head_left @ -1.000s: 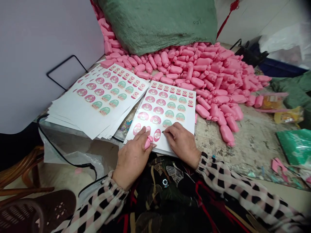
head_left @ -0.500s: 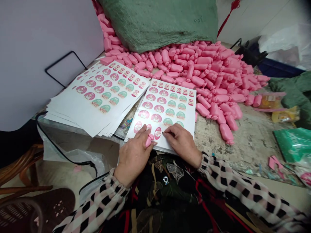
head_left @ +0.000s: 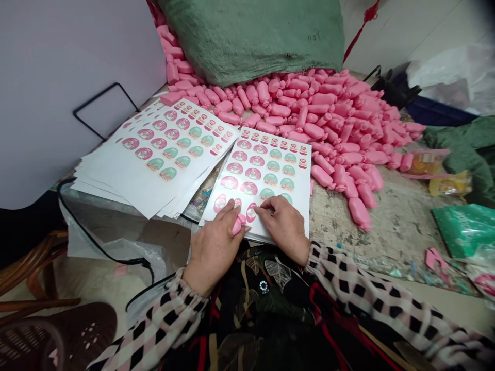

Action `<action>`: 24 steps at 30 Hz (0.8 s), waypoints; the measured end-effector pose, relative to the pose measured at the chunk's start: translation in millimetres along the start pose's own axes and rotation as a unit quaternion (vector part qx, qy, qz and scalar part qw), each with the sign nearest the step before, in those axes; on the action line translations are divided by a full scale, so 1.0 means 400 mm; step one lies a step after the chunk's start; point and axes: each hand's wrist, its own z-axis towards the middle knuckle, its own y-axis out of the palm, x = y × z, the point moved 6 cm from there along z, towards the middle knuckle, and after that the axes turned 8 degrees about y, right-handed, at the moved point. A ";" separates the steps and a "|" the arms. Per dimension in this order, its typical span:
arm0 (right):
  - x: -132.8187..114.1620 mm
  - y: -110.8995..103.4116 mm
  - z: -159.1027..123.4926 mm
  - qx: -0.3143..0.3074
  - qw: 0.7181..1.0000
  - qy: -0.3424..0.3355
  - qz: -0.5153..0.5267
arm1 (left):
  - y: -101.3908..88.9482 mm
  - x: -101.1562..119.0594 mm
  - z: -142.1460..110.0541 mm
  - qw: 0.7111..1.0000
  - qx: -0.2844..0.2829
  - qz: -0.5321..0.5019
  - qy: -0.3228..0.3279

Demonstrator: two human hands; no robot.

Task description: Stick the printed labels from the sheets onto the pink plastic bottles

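Note:
A white sticker sheet with rows of pink and green oval labels lies at the table's near edge. My left hand rests on its lower left corner, closed around a small pink bottle whose tip shows between thumb and fingers. My right hand sits just right of it, thumb and forefinger pinched at the edge of a pink oval sticker in the bottom row. The two hands nearly touch.
A thick stack of further sticker sheets lies to the left. A big heap of pink bottles spreads from a green sack behind. Green packets and scraps sit at the right. A wire-framed plastic bag hangs below the table edge.
My right hand has slid a little left, and its fingertips now pinch at the pink oval sticker instead of lying beside it. The left hand with the bottle has hardly moved.

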 end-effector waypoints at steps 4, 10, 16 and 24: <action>0.008 0.002 -0.002 0.031 0.996 0.007 0.089 | -0.001 -0.001 -0.001 1.000 -0.002 -0.005 -0.001; 0.008 -0.006 -0.015 0.046 0.965 -0.056 0.250 | -0.002 0.000 0.000 1.000 -0.003 -0.022 -0.004; 0.029 -0.009 -0.006 0.021 0.944 -0.031 0.329 | -0.009 -0.002 -0.006 0.998 0.010 -0.067 -0.002; 0.011 -0.040 -0.008 -0.065 0.888 0.036 0.454 | -0.036 -0.001 -0.035 0.829 0.097 -0.533 -0.139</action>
